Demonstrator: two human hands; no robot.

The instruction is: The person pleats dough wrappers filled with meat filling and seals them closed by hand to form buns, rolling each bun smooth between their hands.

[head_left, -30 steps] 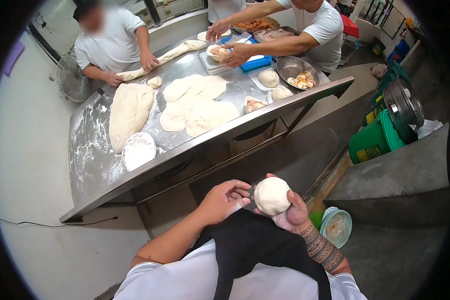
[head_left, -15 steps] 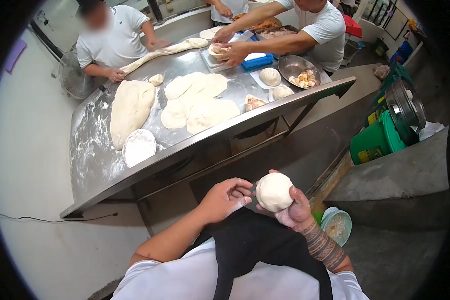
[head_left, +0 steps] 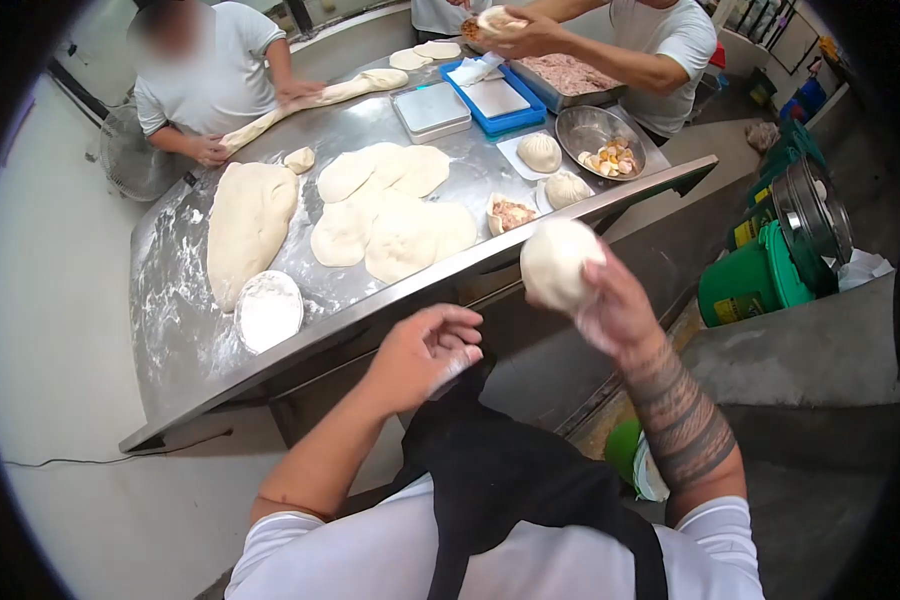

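Dough slab (head_left: 250,225): is lying on the left part of the desk (head_left: 170,370), and the white flour (head_left: 269,312) is sitting just beside its lower end.
Flat dough rounds (head_left: 395,215): are lying to the right of the slab, partly overlapping.
Left hand (head_left: 428,350): is hanging before the near edge of the desk, well apart from the dough ball; its fingers are curling loosely, released, and I am seeing nothing in them.
Filled dough cup (head_left: 511,213): is resting near the desk edge, with its filling showing.
Closed buns (head_left: 540,153): two are standing behind the cup, near the metal bowl (head_left: 577,122).
Dough ball (head_left: 558,265): is staying off the desk surface, in the air at the near edge; whether it is touching the edge, I cannot tell.
Right hand (head_left: 620,300): its fingers are grasping the dough ball from the right side.
Step in hand: the person is, in my judgement, handling one shaped ball, between forming and placing.
Next move: placing is probably calling for steady support from below, clearance over the edge, and a gentle release beside the buns.
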